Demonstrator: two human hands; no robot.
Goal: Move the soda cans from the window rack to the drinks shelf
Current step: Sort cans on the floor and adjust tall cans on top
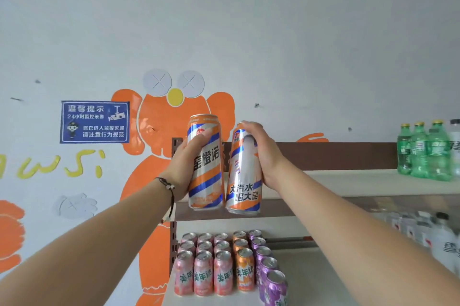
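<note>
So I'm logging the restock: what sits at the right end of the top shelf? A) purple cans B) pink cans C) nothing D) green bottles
D: green bottles with yellow caps stand at the right end of the top shelf, while the pink cans and purple cans sit on the shelf below.

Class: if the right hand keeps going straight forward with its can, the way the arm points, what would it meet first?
Probably the top shelf: the right hand holds its can before the bare board. Beyond stands the brown back panel. Depth is uncertain.
</note>
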